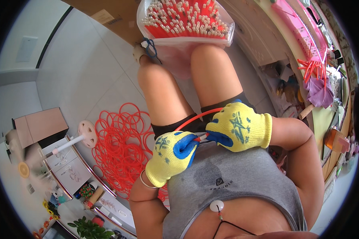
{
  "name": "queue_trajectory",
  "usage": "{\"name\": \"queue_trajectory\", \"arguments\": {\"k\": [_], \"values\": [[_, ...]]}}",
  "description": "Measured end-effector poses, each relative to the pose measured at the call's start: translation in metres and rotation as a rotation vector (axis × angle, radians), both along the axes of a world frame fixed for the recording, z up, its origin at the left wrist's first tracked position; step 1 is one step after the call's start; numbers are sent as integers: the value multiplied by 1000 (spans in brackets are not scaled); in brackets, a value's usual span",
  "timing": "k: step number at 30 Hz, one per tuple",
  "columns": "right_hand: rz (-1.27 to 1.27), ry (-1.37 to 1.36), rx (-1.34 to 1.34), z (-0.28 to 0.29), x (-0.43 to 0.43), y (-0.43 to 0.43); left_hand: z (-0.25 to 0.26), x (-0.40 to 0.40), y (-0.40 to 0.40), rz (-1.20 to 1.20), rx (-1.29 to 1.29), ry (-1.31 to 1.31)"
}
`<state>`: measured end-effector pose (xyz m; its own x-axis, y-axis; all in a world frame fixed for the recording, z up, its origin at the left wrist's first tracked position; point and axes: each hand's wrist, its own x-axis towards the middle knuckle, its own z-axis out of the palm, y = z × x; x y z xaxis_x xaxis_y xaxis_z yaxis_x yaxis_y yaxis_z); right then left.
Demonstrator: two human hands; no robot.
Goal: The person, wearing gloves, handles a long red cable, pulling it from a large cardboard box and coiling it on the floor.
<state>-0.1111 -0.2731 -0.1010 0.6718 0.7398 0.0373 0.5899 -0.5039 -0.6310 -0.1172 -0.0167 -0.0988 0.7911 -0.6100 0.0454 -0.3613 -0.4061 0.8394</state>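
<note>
My left hand (171,156) wears a yellow knit glove with a blue coated palm and pinches one end of a red plastic tube (194,117). My right hand (238,128), gloved the same way, grips the tube near its other end. Between my fingertips a short white connector (203,136) shows where the two ends meet, and the tube bows into a loop above my lap. How deep the connector sits in each end is hidden by the gloves. Beyond my knees stands a clear plastic bag (187,41) packed with red tubes that have white tips.
Many red tube rings (119,149) lie heaped on the tiled floor at my left. Near them are a white fan (87,134) and drawers (74,173). A cardboard box (119,18) stands past the bag. On the right, a table holds a pink basket (299,30) and purple cloth (319,92).
</note>
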Motion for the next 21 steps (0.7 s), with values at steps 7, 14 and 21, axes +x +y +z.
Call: {"name": "queue_trajectory", "arguments": {"k": [7,14,21], "values": [[75,92,-75,-3,5,5,-9,-4,-6,-54,81,17],[108,12,191,-39,10,-10,-26,0,5,-17,7,-130],[141,43,282,-52,8,-4,-42,0,5,-59,64,-208]]}}
